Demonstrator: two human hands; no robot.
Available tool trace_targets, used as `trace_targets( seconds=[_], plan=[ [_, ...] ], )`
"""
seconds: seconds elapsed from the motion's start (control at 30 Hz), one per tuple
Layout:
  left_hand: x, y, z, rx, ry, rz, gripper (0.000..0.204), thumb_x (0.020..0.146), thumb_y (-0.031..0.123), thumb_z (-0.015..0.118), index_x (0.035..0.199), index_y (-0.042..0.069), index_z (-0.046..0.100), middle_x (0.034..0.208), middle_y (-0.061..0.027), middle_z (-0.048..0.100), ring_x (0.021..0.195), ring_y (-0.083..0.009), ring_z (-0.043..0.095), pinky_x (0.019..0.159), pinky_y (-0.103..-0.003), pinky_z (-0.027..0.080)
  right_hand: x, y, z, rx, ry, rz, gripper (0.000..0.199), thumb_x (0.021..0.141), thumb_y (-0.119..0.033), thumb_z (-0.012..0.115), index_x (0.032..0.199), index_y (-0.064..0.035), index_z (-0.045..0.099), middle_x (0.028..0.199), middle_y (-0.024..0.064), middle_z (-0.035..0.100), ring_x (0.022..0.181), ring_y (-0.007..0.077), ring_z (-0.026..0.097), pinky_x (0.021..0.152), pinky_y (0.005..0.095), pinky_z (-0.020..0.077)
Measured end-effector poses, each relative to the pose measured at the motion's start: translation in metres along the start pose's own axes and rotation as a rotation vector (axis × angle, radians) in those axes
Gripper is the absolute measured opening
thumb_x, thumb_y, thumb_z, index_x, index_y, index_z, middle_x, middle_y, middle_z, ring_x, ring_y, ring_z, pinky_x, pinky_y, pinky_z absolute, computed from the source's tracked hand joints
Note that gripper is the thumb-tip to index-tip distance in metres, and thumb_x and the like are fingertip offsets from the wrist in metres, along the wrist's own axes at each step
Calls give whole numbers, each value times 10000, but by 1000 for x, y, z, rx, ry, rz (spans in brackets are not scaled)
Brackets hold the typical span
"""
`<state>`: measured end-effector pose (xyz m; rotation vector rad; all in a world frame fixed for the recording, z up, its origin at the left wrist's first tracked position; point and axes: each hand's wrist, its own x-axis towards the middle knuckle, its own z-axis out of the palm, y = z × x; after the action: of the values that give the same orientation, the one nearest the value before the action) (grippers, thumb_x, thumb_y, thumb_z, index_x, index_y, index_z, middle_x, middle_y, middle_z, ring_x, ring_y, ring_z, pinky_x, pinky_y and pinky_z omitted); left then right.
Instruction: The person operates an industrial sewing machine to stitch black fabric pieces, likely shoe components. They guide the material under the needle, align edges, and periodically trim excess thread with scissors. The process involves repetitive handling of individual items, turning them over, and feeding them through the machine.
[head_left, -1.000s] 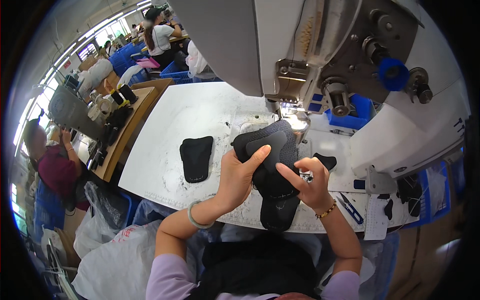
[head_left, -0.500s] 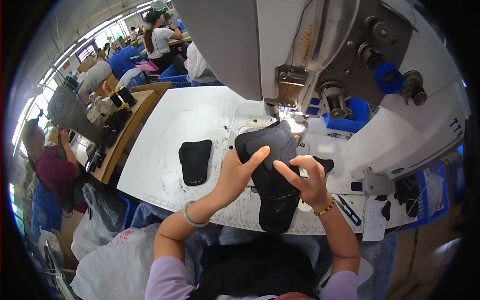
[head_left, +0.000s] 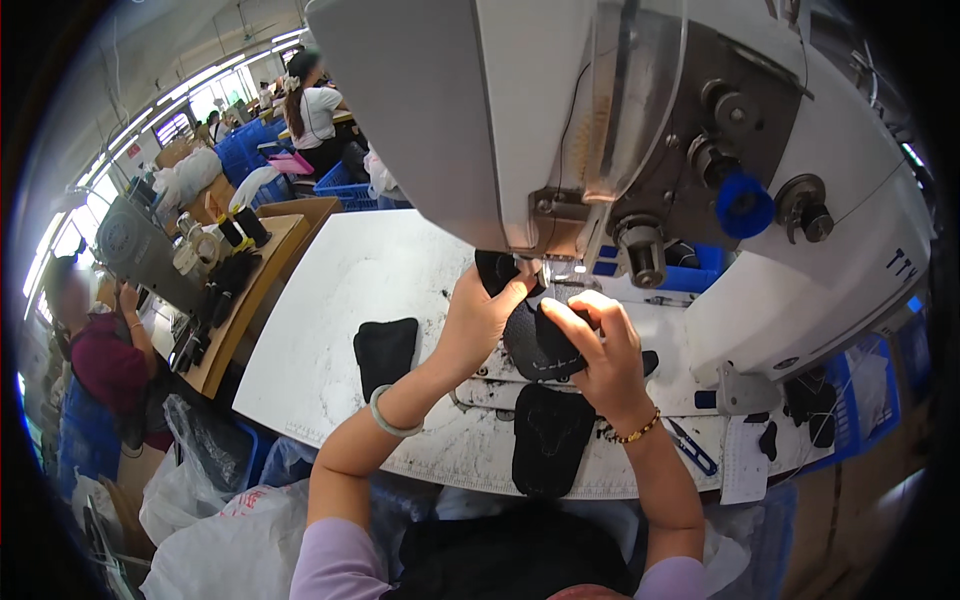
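My left hand (head_left: 481, 318) and my right hand (head_left: 598, 352) both press a black fabric piece (head_left: 536, 345) flat on the white table (head_left: 330, 300), right under the needle of a large white sewing machine (head_left: 640, 150). The piece's upper tip (head_left: 494, 268) lies beneath the presser foot. A longer black part (head_left: 550, 440) of the same or another piece hangs toward the table's near edge. Another black fabric piece (head_left: 385, 352) lies loose to the left of my left forearm.
A blue-handled tool (head_left: 690, 447) lies at the table's right front. Small black pieces (head_left: 810, 400) sit at the far right. A wooden bench (head_left: 250, 290) with bottles stands left. Other people (head_left: 100, 350) work at nearby stations. White plastic bags (head_left: 220, 540) lie below.
The view has closed in on the machine. Both hands have pushed the black piece up and under the machine head; the fingers now pinch it near the needle.
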<state>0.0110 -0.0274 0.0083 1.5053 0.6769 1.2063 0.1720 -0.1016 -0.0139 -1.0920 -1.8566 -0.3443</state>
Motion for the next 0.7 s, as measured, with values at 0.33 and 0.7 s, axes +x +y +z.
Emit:
trace_targets(
  seconds=[0.33, 0.7],
  plan=[
    [5, -4, -4, -58, -13, -41, 131, 882, 19, 553, 1001, -20, 592, 959, -41, 627, 872, -96, 575, 804, -252, 461, -7, 5, 8, 12, 2, -8, 637, 597, 28, 639, 1202, -170, 604, 1017, 59, 487, 886, 250, 523, 805, 381, 461],
    [6, 12, -14, 155, -141, -125, 173, 898, 118, 567, 997, -20, 597, 905, -49, 630, 841, -104, 563, 772, -263, 448, -4, 6, 5, 50, -21, 27, 684, 532, -22, 698, 1188, -200, 625, 969, 58, 463, 835, 247, 500, 753, 381, 452]
  ],
)
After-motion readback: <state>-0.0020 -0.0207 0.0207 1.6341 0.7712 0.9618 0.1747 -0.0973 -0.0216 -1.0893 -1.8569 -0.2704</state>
